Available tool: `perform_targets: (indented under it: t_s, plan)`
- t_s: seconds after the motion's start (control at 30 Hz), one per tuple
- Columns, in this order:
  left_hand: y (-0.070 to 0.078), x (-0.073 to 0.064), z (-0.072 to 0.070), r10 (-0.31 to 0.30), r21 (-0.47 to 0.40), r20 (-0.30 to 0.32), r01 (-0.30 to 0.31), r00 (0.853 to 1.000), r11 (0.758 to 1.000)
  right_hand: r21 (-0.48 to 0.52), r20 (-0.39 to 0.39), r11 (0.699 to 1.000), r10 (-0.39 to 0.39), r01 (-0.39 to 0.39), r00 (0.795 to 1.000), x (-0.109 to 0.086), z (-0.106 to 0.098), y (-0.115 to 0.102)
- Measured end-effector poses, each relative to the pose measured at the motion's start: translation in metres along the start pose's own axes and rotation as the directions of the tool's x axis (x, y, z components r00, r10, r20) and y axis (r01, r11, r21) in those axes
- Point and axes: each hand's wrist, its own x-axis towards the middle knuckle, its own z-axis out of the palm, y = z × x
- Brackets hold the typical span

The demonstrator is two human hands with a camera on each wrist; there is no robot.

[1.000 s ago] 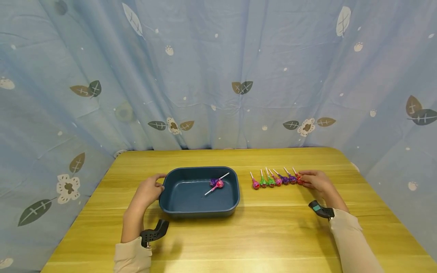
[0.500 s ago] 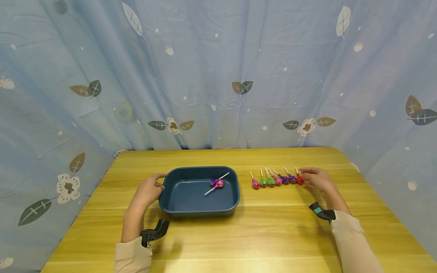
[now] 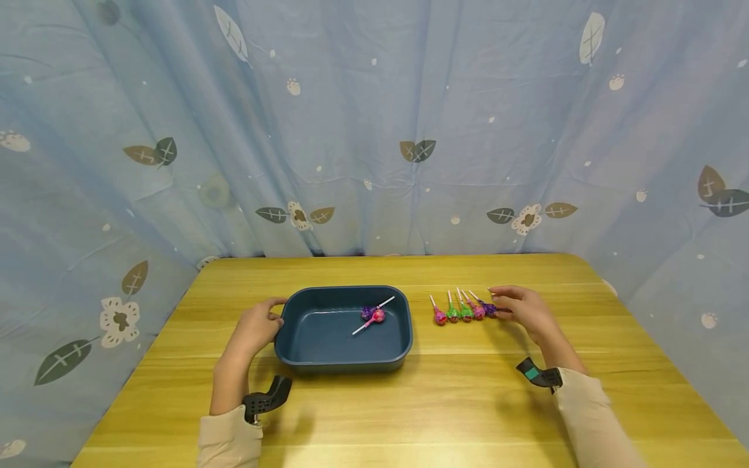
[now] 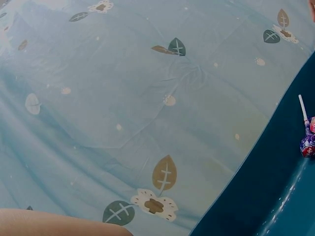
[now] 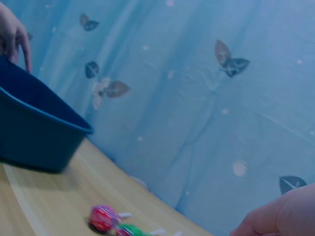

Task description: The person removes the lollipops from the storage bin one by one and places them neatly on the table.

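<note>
At the left end of a dark blue plastic tub (image 3: 345, 367), my left hand (image 3: 254, 331) grips the rim. Inside the tub a purple lollipop (image 3: 367, 314) and a pink lollipop (image 3: 378, 316) lie crossed. My right hand (image 3: 523, 312) is at the right end of a row of wrapped lollipops, its fingertips beside a purple lollipop (image 3: 489, 310). The fingers hide the rightmost lollipops, and whether they pinch one is unclear. Leftward in the row lie a pink lollipop (image 3: 478, 312), two green ones and another pink lollipop (image 3: 440, 316). The right wrist view shows only part of that hand (image 5: 283, 216).
Everything stands on a yellow wooden table (image 3: 363, 416). A pale blue patterned curtain (image 3: 351, 162) hangs behind it and down both sides. Each wrist wears a black camera mount, such as the left mount (image 3: 266, 398).
My right hand first drew slightly right off the red lollipop, then moved left along the row, covering the red and neighbouring purple ones. My left hand has stayed on the tub.
</note>
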Motion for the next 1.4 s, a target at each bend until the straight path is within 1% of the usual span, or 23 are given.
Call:
perform_targets:
  t_s: [0.13, 0.27, 0.4, 0.57, 0.73, 0.9, 1.07, 1.2, 1.4]
  plan:
    - [0.000, 0.000, 0.000, -0.005, -0.009, 0.006, 0.006, 1.000, 1.000, 0.050, 0.030, 0.999, -0.014, 0.013, 0.999, 0.001, 0.013, -0.005]
    - [0.001, 0.000, -0.001, -0.006, 0.006, 0.003, 0.006, 1.000, 1.000, 0.108, 0.068, 0.994, -0.022, 0.015, 0.997, 0.002, 0.028, -0.010]
    - [0.001, 0.000, -0.002, -0.007, 0.017, -0.001, 0.007, 1.000, 1.000, 0.174, 0.125, 0.984, -0.046, 0.023, 0.991, 0.004, 0.044, -0.016]
    - [0.001, -0.001, -0.003, -0.003, 0.013, 0.004, 0.003, 1.000, 1.000, 0.221, 0.180, 0.975, -0.081, 0.040, 0.980, 0.006, 0.065, -0.026]
    - [0.001, -0.002, -0.003, -0.006, 0.003, 0.004, 0.006, 1.000, 1.000, 0.270, 0.211, 0.963, -0.077, 0.018, 0.974, 0.010, 0.091, -0.039]
    - [0.001, -0.002, -0.003, -0.001, 0.002, 0.005, 0.001, 1.000, 1.000, 0.307, 0.265, 0.952, -0.103, 0.018, 0.959, 0.013, 0.112, -0.049]
    - [0.001, -0.001, -0.003, -0.002, -0.008, 0.007, 0.002, 1.000, 1.000, 0.347, 0.312, 0.938, -0.135, 0.020, 0.940, 0.014, 0.127, -0.058]
    - [0.001, -0.001, -0.003, 0.000, -0.008, 0.005, 0.000, 1.000, 1.000, 0.328, 0.345, 0.944, -0.154, 0.034, 0.926, 0.016, 0.137, -0.063]
    - [0.000, -0.001, 0.000, 0.008, -0.004, 0.003, -0.008, 1.000, 1.000, 0.254, 0.369, 0.967, -0.115, 0.019, 0.922, 0.020, 0.151, -0.071]
